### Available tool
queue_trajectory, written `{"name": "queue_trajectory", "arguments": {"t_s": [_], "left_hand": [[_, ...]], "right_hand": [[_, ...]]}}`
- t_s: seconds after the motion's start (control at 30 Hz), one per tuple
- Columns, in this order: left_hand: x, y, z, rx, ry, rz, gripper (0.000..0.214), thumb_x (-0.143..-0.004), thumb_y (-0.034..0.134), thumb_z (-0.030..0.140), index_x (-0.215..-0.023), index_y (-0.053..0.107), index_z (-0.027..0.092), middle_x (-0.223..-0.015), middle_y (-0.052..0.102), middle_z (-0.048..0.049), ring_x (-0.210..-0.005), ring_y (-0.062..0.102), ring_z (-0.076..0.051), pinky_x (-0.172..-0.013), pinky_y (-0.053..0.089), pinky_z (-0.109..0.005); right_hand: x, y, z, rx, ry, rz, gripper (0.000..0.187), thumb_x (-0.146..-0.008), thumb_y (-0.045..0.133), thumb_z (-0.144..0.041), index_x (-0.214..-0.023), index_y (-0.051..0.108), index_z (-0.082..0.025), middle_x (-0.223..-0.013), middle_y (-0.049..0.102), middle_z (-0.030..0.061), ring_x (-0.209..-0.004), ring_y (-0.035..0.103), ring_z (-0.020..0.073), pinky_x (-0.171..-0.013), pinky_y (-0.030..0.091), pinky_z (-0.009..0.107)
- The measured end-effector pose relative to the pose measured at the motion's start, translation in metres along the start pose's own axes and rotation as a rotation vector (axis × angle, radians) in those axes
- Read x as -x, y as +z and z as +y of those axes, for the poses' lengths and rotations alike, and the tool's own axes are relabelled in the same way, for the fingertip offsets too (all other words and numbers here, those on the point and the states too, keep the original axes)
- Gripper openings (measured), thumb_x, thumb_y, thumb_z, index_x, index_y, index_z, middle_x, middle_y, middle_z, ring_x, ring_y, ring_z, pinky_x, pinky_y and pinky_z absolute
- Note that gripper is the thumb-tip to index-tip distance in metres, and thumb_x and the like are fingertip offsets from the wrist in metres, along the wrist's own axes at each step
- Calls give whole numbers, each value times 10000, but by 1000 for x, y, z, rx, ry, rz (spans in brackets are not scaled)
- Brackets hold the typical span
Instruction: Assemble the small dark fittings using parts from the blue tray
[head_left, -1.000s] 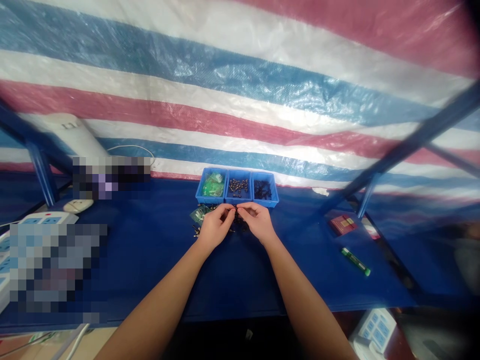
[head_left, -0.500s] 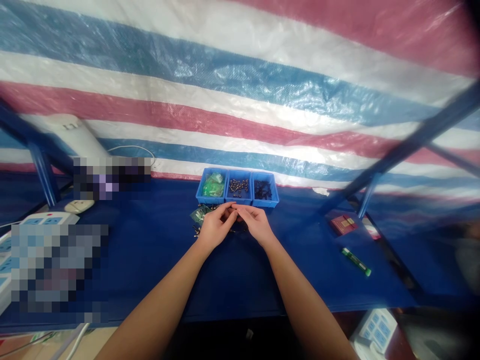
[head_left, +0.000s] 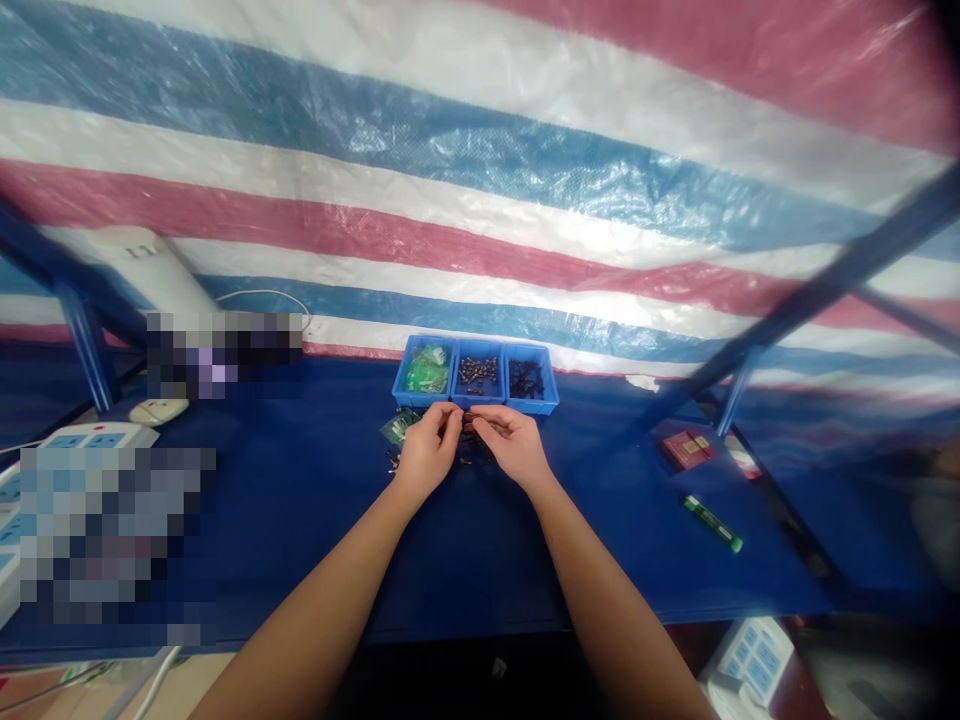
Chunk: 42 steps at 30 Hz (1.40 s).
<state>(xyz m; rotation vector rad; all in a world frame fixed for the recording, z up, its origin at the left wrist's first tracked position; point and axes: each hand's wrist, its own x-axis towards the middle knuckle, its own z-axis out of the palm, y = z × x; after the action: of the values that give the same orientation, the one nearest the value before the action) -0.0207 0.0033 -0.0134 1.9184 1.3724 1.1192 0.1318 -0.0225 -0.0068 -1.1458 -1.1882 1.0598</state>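
Note:
My left hand (head_left: 427,448) and my right hand (head_left: 513,446) are held close together over the blue table, with their fingers pinched. Whatever sits between the fingertips is small, dark and mostly hidden. Just beyond the hands stand three joined blue bins. The left bin (head_left: 398,392) holds green plastic packets, the middle bin (head_left: 478,402) small brass-coloured parts, and the right bin (head_left: 531,406) small black parts. Beside my left hand lies a green packet (head_left: 396,428) with small brass-coloured pieces (head_left: 393,461) near it. More small dark pieces lie on the table under my fingers.
On the right of the table (head_left: 300,560) are a dark red box (head_left: 685,449) and a green tube-like pack (head_left: 712,524). A white power strip (head_left: 127,438) and a pale computer mouse (head_left: 158,411) lie at the left. Blue frame bars (head_left: 817,285) slant up at both sides.
My fingertips have parted slightly, the left hand shifting a little to the left. Both hands stay in front of the bins, and the other things have not moved.

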Motion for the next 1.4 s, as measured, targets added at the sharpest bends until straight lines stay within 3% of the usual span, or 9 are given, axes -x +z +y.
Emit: {"name": "queue_trajectory", "arguments": {"t_s": [0.2, 0.4, 0.7, 0.9, 1.17, 1.4], "left_hand": [[2, -3, 3, 36, -19, -40, 287, -941, 429, 427, -940, 602, 198, -618, 607, 20, -535, 573, -126, -533, 417, -221], [3, -3, 5, 85, 0, -76, 266, -925, 469, 414, -1055, 579, 209, -590, 577, 42, -477, 519, -111, -499, 392, -216], [3, -5, 7, 58, 4, -84, 257, -937, 446, 410, -924, 605, 208, -622, 603, 25, -548, 571, -121, -539, 408, -219], [4, -4, 6, 84, 6, -64, 252, -921, 484, 405, -1057, 563, 209, -572, 562, 53, -453, 485, -98, -486, 363, -213], [3, -3, 4, 56, 5, -52, 262, -934, 453, 416, -930, 593, 195, -614, 587, 32, -529, 545, -110, -532, 399, -212], [4, -3, 5, 86, 12, -53, 249, -927, 483, 401, -1063, 569, 212, -574, 557, 54, -491, 508, -101, -509, 377, -207]], "right_hand": [[-1, 0, -2, -8, 13, 22, 310, -780, 693, -424, -991, 727, -200, -966, 749, 70, -889, 719, 240, -880, 571, 407], [-2, 0, -2, -70, 21, 45, 308, -765, 706, -435, -963, 725, -200, -925, 754, 66, -856, 726, 247, -847, 585, 405], [-1, 1, -1, -47, 11, 42, 306, -769, 711, -397, -998, 721, -194, -953, 750, 69, -859, 724, 234, -861, 577, 396], [-1, 0, -4, -56, 11, 52, 301, -765, 715, -402, -983, 726, -195, -950, 751, 72, -866, 723, 245, -861, 576, 410], [-1, 1, -4, -61, 11, 49, 307, -748, 730, -397, -973, 725, -188, -936, 754, 68, -846, 728, 240, -841, 588, 392], [-1, 1, -5, -79, 13, 64, 271, -757, 724, -375, -957, 724, -192, -914, 754, 61, -826, 730, 236, -819, 594, 379]]}}
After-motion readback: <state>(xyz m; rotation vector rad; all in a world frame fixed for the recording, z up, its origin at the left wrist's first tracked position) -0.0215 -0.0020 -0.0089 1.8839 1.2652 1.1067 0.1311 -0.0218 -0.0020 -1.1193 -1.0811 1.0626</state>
